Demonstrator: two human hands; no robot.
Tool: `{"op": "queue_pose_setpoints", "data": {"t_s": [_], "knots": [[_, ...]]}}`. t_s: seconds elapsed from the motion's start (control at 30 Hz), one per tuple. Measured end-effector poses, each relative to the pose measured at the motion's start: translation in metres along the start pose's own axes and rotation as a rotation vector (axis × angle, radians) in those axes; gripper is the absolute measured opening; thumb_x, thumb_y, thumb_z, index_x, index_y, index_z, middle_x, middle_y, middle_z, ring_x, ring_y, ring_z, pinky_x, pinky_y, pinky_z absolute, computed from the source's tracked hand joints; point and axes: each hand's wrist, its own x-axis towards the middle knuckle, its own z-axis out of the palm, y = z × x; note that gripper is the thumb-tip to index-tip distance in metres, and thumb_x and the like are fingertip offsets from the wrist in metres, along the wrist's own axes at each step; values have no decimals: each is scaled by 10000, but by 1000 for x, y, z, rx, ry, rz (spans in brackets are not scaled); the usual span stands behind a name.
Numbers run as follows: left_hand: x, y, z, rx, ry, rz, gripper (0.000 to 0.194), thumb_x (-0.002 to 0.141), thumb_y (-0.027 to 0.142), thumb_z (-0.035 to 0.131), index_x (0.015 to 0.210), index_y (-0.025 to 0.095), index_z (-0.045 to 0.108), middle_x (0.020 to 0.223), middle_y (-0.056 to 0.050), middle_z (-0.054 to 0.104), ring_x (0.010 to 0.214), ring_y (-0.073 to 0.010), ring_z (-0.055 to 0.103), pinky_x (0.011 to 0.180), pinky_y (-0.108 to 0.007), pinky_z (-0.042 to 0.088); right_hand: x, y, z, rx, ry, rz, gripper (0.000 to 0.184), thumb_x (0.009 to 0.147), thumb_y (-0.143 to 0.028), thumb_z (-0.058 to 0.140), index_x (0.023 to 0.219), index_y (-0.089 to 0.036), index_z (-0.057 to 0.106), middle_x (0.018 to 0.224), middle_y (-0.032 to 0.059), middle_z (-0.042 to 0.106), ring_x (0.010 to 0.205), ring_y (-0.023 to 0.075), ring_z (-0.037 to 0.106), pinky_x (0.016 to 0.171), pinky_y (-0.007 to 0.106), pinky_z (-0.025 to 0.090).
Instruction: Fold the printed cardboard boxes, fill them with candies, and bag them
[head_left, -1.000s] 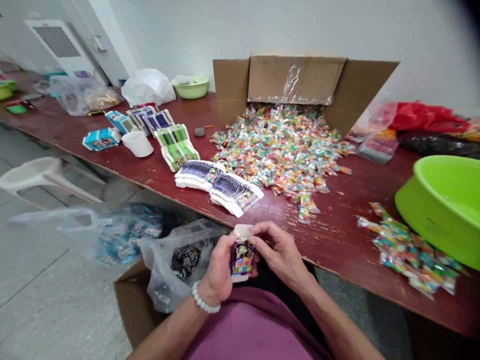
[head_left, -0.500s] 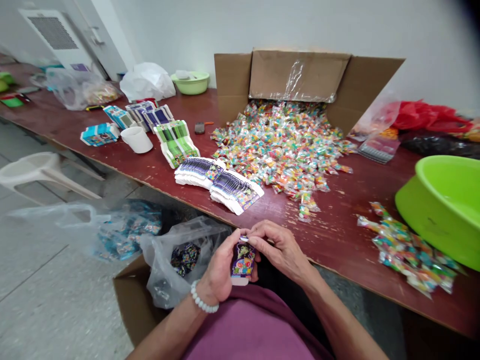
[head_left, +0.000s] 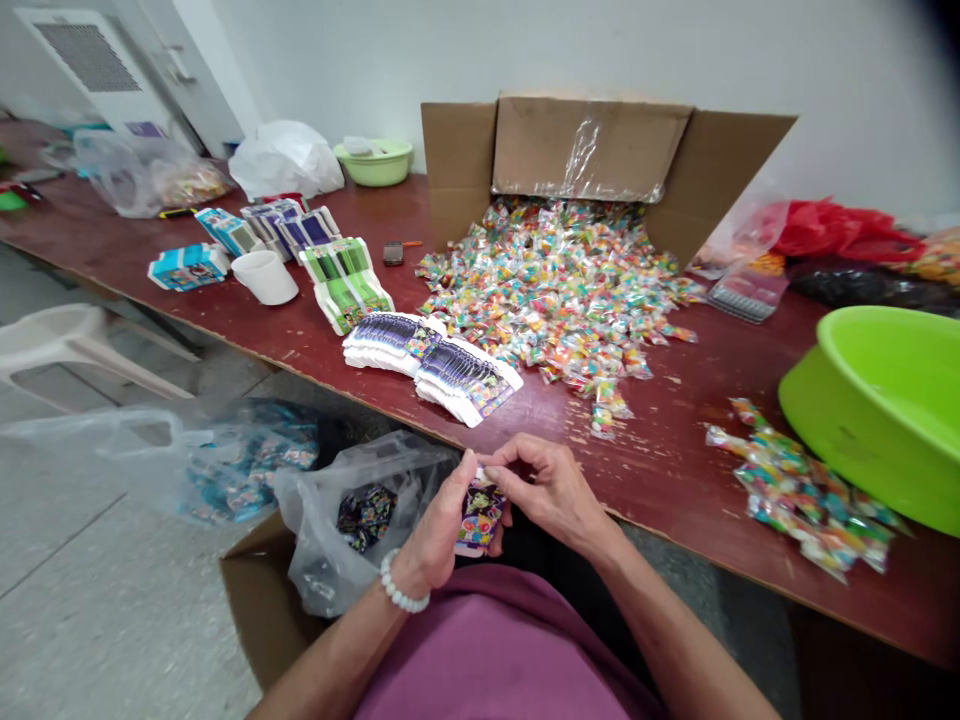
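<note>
My left hand, with a pale bead bracelet at the wrist, is wrapped round a small purple printed carton in front of my lap. At the carton's upper end, my right hand pinches the white top flap between thumb and forefinger. Just beyond them, two fanned stacks of flat purple cartons lie along the table's front edge. A large heap of wrapped candies spills from a cardboard box lying on its side.
A green basin stands at the right beside a smaller candy pile. Green flat cartons and a white cup are at the left. Below the table edge hangs an open plastic bag with dark packs inside. A white stool stands left.
My right fingers have shifted slightly over the carton's top flap. The carton's lower flap, which stuck out before, now shows much less. The whole view has shifted a little.
</note>
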Motion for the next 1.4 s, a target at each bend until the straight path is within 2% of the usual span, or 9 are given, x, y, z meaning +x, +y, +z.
{"op": "queue_pose_setpoints", "data": {"t_s": [0.2, 0.33, 0.47, 0.6, 0.73, 0.83, 0.97, 1.17, 1.4], "knots": [[1, 3, 6, -242, 10, -64, 369, 876, 545, 593, 985, 193, 609, 710, 7, 666, 499, -139, 631, 472, -242, 507, -16, 3, 14, -112, 36, -235, 109, 940, -251, 597, 978, -239, 698, 1019, 68, 670, 954, 206, 640, 849, 331, 502], [4, -4, 3, -295, -58, -83, 279, 875, 422, 644, 1055, 218, 582, 717, 25, 652, 523, -146, 634, 530, -270, 524, -12, 18, 10, -200, 50, -237, 131, 921, -212, 595, 1013, -240, 684, 1010, 63, 662, 951, 206, 616, 850, 335, 488], [6, -17, -11, -241, -102, -77, 335, 888, 348, 658, 1173, 222, 535, 937, -59, 724, 824, -205, 703, 774, -338, 537, 2, 42, -43, -301, 347, -64, 166, 919, -312, 595, 1026, -211, 672, 945, 57, 670, 785, 189, 608, 730, 313, 485], [9, -34, -37, -194, -59, -166, 362, 846, 336, 726, 1138, 214, 551, 1145, -104, 701, 915, -183, 662, 849, -336, 500, 5, 63, -98, -818, 647, 247, 285, 903, -429, 607, 1013, -169, 649, 965, 110, 652, 856, 259, 613, 746, 363, 462], [11, -37, -75, 91, -42, -154, 371, 739, 358, 810, 996, 184, 607, 909, -32, 682, 824, -176, 627, 801, -313, 486, -1, 73, -107, -1082, 591, 511, 385, 871, -512, 635, 1034, -165, 667, 1053, 166, 623, 1001, 345, 601, 762, 403, 456], [12, -22, -100, 481, -127, -119, 417, 674, 342, 834, 1003, 174, 640, 844, 4, 638, 781, -153, 580, 718, -247, 448, -4, 77, -104, -853, 644, 471, 288, 822, -462, 681, 926, -194, 696, 1056, 147, 624, 1015, 355, 595, 794, 422, 440], [13, -1, -115, 843, -439, -328, 399, 630, 278, 796, 1002, 175, 695, 854, 6, 647, 764, -156, 547, 637, -226, 408, -5, 81, -107, -543, 685, 366, 262, 799, -461, 656, 822, -203, 694, 907, 92, 678, 895, 295, 623, 804, 402, 435], [12, 15, -77, 590, -381, -168, 363, 752, 281, 659, 1091, 175, 583, 1004, -51, 678, 784, -154, 593, 676, -247, 438, -12, 62, -101, -221, 614, 227, 448, 784, -623, 593, 813, -179, 638, 748, 33, 669, 654, 168, 576, 635, 287, 454], [5, 26, -17, 455, -372, -23, 362, 792, 191, 568, 1150, 190, 513, 925, -48, 673, 772, -162, 651, 721, -277, 481, -24, 12, -67, 73, 277, 140, 265, 813, -442, 705, 816, -181, 659, 728, 10, 655, 636, 136, 562, 599, 249, 437]]}}
